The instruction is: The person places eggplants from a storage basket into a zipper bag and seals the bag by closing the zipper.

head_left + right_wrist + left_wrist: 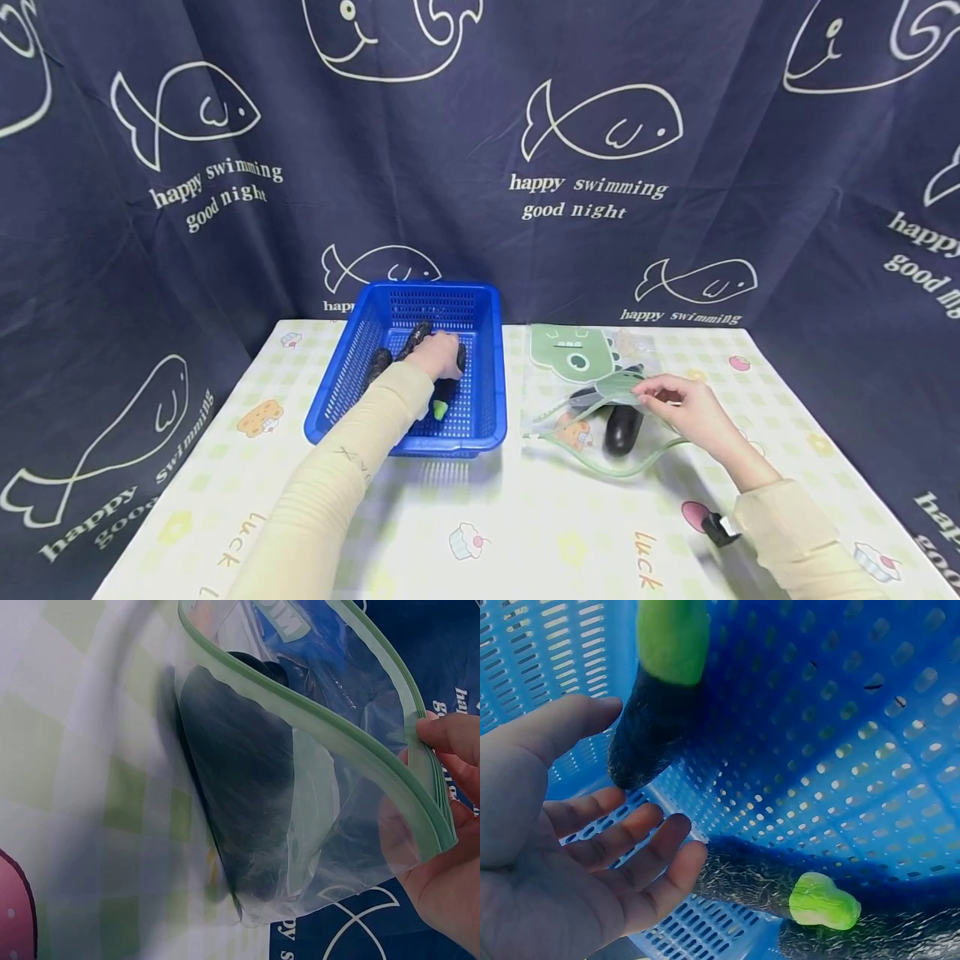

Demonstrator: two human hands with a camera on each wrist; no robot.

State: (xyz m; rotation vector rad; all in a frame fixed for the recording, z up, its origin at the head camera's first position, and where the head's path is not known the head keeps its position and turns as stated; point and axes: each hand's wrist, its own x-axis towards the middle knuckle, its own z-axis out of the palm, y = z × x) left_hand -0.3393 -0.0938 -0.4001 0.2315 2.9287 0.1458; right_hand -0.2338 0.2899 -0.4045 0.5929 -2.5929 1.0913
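- Your left hand (437, 353) is released, fingers loosely spread inside the basket (465, 444), just beside 1 eggplant (656, 724); at least 2 others lie in there.
- Your right hand (690, 410) pinches the rim of the bag (429, 821), whose mouth gapes; at least 1 more eggplant is inside.
- You seem to be at the picking step, filling the bag from the basket.
- Next, your left fingers likely need to close round that eggplant, your right holding the mouth wide.
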